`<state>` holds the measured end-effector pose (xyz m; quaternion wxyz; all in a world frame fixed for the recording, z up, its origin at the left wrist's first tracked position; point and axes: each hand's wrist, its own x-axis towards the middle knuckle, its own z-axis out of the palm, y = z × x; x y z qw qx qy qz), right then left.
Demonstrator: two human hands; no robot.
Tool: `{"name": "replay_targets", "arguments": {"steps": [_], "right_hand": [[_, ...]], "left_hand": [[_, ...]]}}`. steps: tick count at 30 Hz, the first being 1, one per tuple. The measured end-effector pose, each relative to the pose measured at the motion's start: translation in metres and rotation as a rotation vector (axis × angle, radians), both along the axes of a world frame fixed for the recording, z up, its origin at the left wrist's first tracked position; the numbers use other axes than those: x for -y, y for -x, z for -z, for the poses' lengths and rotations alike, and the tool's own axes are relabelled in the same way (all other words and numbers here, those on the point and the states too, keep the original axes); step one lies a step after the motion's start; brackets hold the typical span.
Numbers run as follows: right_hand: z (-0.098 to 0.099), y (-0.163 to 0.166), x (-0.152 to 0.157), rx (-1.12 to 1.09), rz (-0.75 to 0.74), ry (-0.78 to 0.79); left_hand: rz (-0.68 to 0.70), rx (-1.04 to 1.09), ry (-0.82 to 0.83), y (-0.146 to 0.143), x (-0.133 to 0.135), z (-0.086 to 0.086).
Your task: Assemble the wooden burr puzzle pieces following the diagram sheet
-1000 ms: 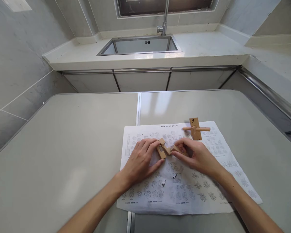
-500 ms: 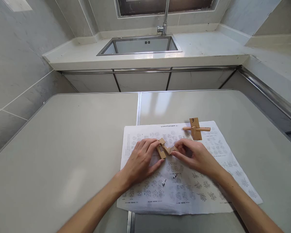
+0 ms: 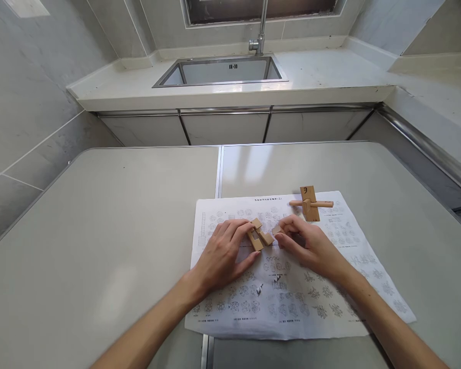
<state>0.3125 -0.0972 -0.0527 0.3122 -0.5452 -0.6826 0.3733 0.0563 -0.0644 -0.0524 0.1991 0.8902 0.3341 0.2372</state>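
My left hand (image 3: 227, 249) rests on the paper sheet (image 3: 230, 294), its fingers and thumb curled around two notched wooden puzzle pieces (image 3: 257, 245). These lie at an angle to each other, one end reaching toward the right. Just right of them, my right hand (image 3: 306, 243) pinches a small wooden puzzle piece (image 3: 276, 230) between thumb and fingertips, most of it hidden by the fingers. A gap separates this piece from the ones at my left hand.
Behind my right hand, a cross-shaped wooden assembly (image 3: 310, 211) stands on the printed sheet. Small dark scraps (image 3: 259, 289) lie nearer me. The table (image 3: 138, 205) has a metal seam, and a counter with a sink (image 3: 221, 83) stands beyond it.
My right hand has drawn its piece slightly up and right, away from the other pieces, uncovering the end of one. My left hand stays in place.
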Motion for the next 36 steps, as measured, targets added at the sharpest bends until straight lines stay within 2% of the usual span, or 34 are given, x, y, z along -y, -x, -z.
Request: {"name": "replay_targets", "arguments": {"steps": [9,23,36], "right_hand": [[-0.002,0.002,0.001,0.092,-0.039,-0.151],[0.001,0.010,0.005,0.003,-0.071,-0.017],[-0.002,0.015,0.005,-0.067,-0.118,-0.041]], "left_hand": [[-0.002,0.005,0.010,0.000,0.000,-0.001],[-0.019,0.044,-0.004,0.001,0.001,-0.002],[-0.010,0.083,-0.052,0.000,0.002,-0.003]]}}
